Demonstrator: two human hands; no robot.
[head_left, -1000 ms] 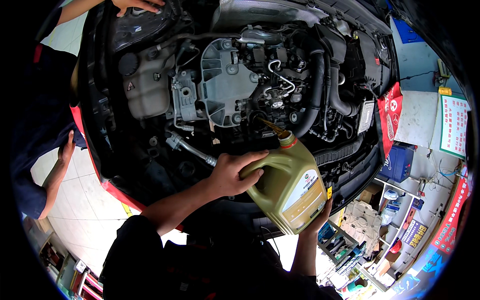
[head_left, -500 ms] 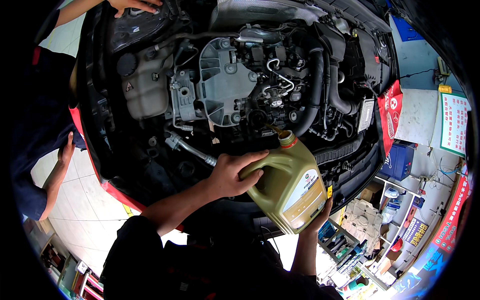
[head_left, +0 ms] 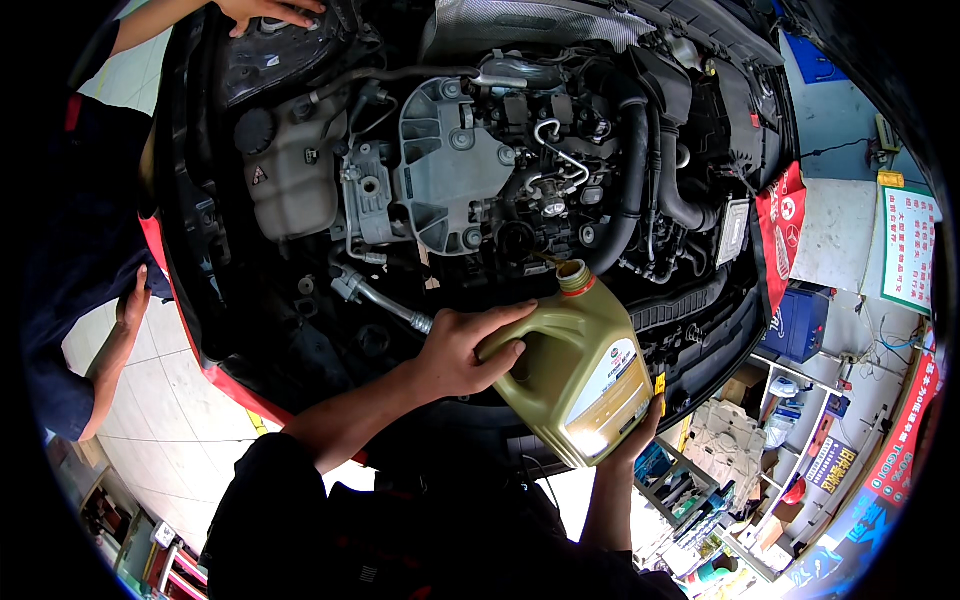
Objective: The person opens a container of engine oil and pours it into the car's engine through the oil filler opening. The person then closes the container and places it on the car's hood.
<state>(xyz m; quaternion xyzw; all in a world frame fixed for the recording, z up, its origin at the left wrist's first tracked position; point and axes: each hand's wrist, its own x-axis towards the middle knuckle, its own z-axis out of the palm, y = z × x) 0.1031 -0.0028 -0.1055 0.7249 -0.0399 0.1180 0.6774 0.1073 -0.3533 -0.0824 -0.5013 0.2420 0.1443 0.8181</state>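
A gold-green plastic oil jug (head_left: pixel 548 345) is tilted over the front of the engine, its mouth facing the dark round filler opening (head_left: pixel 516 241). Amber oil shows at the uncapped neck, with a thin trickle leaving the lip toward the opening. My left hand (head_left: pixel 462 352) is closed around the jug's handle. Under the jug's bottom corner, my right hand (head_left: pixel 640 440) bears it from below, with most of its fingers hidden behind the jug. Beyond the opening lies a grey metal engine bracket (head_left: pixel 450 165).
A coolant tank (head_left: pixel 295 180) stands left of the engine; a thick black hose (head_left: pixel 632 165) curves at its right. Red fender covers (head_left: pixel 780 235) drape both sides. Another person's hand (head_left: pixel 268 10) rests at the far left corner. Shelves with supplies (head_left: pixel 790 440) stand at right.
The oil trickle at the jug's lip looks thinner than before. A bright glint now shows low on the jug's label. Both hands stay nearly still.
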